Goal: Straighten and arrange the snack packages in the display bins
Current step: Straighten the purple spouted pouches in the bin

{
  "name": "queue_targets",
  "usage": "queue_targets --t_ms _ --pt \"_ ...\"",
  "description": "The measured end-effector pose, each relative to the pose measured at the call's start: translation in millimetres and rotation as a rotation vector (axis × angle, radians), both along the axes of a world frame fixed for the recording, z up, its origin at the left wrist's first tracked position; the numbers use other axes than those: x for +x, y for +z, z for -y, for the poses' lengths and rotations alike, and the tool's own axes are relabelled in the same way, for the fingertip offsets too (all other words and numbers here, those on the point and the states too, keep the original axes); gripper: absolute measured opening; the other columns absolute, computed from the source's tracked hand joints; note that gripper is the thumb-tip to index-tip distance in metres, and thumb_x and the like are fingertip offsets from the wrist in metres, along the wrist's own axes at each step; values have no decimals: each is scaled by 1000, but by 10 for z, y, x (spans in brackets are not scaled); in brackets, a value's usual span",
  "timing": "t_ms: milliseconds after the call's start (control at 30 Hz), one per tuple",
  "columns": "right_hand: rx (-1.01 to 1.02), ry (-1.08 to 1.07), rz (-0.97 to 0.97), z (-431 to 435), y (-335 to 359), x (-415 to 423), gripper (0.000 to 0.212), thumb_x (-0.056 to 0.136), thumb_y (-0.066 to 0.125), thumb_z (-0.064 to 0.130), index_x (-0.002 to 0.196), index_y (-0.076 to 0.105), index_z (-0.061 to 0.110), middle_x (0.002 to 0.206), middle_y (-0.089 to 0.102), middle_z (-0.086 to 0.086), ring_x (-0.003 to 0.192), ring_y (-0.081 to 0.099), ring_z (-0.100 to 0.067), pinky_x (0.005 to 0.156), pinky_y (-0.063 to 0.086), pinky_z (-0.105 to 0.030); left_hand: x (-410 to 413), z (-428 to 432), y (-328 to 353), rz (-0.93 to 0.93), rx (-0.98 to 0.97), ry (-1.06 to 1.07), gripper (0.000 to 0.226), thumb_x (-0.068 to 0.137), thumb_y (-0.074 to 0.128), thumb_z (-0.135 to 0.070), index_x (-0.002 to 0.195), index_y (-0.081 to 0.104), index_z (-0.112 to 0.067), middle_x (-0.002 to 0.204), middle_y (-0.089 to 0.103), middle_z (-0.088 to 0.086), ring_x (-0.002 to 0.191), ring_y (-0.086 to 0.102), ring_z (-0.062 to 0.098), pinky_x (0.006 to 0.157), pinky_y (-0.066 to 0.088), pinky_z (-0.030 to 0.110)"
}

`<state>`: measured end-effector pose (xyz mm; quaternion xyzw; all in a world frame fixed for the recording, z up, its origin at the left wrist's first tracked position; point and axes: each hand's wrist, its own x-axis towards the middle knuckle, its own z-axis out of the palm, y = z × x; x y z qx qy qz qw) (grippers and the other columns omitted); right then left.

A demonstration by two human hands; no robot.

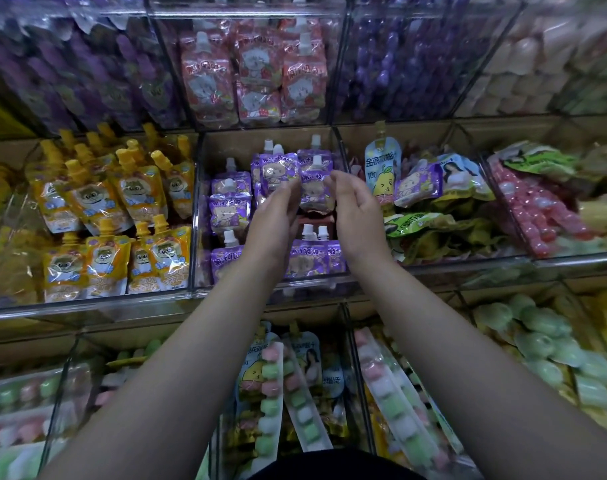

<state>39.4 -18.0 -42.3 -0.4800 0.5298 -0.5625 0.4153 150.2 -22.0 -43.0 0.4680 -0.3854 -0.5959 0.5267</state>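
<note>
Straightening spouted purple pouches in the middle display bin (195, 220) of the centre shelf row, seen from the head camera. Both forearms reach in over the bin's front wall. The left hand (274, 216) is held wide, its fingers straight and laid against the back-row pouches on the left side of the group. The right hand (355, 202) is loosely curved, its thumb tip meeting the right edge of one purple pouch (312, 194) that stands upright between the two hands; whether it pinches that edge or only steadies it cannot be told. Behind this pouch, further purple pouches (277, 168) stand with white caps up. A left column (229, 209) and a front row (307, 259) already face forward.

Step in hand, as judged: squaring the back row, with one pouch being set upright and aligned between the palms. The next move calls for bringing both hands together lightly so that the pouch sits flush with its neighbours, label forward, without tipping the soft-sided pouches behind it.

Adjacent bins: orange pouches (122, 202) to the left, in fair order; to the right, a mixed heap in which a stray purple pouch (418, 185) lies beside a pear-printed pouch (381, 168). The stray probably belongs in the middle bin.
</note>
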Motion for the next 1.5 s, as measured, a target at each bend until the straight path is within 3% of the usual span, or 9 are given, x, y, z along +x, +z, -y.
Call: queue_targets --t_ms 133,300,467,633,867,967,1200,1367,1500 --pt "-53 -39 93 5 104 -127 29 98 46 45 115 61 28 121 66 6 117 59 -8 105 47 -34 -227 -43 191 -47 -58 -52 46 106 33 -35 144 46 -13 149 47 -1 137 42 10 113 32 29" --pt "-114 -109 76 -7 214 -358 21 103 46 30 115 60 20 116 66 3 110 61 -5 101 48 -24 -505 15 327 -70 -91 -85 42 107 32 -30 140 49 -11 132 58 -6 103 58 -5 93 41 18" --pt "-144 -173 -6 50 267 -651 29 104 46 26 121 61 8 113 66 6 102 60 7 92 48 -14 -758 114 353 -70 -71 -87 41 106 37 -32 140 50 -13 132 58 -5 121 53 5 101 37 24" --pt "-134 -216 -3 151 300 -922 25 104 45 26 119 60 13 108 66 7 99 62 -1 82 51 -15 -1004 182 314 -47 -51 -85 20 106 37 -30 109 56 -27 107 62 -15 105 57 0 94 40 22" --pt "-138 -215 -91 373 333 -1121 20 101 48 20 118 60 17 113 66 3 109 62 -9 97 51 -28 -1207 384 233 -27 -28 -66 42 105 40 -33 144 41 -18 143 52 2 136 44 15 114 30 34" --pt "-121 -258 -117 533 369 -1266 19 101 49 19 114 61 17 101 64 12 97 61 -4 85 48 -13 -1308 534 217 1 -6 -80 37 104 41 -36 138 45 -22 143 51 0 134 45 13 112 30 35" --pt "26 -278 -140 723 113 -1494 25 101 50 21 121 62 14 103 61 11 91 56 4 68 38 2 -1554 786 104 92 40 -67 36 103 45 -37 134 52 -22 121 57 -9 105 54 1 101 39 30" --pt "37 -226 -309 763 9 -1558 31 96 55 17 128 58 16 115 59 9 106 53 -4 86 38 -12 -1691 805 45 67 80 -77 23 105 42 -29 122 53 -18 92 58 -10 57 61 -13 55 48 12" --pt "74 -197 -363 765 -60 -1610 43 91 61 8 133 55 15 128 59 2 110 55 -8 74 37 -1 -1712 797 38 -5 116 -82 23 105 36 -32 122 48 -21 91 54 -11 52 60 -12 46 46 8"
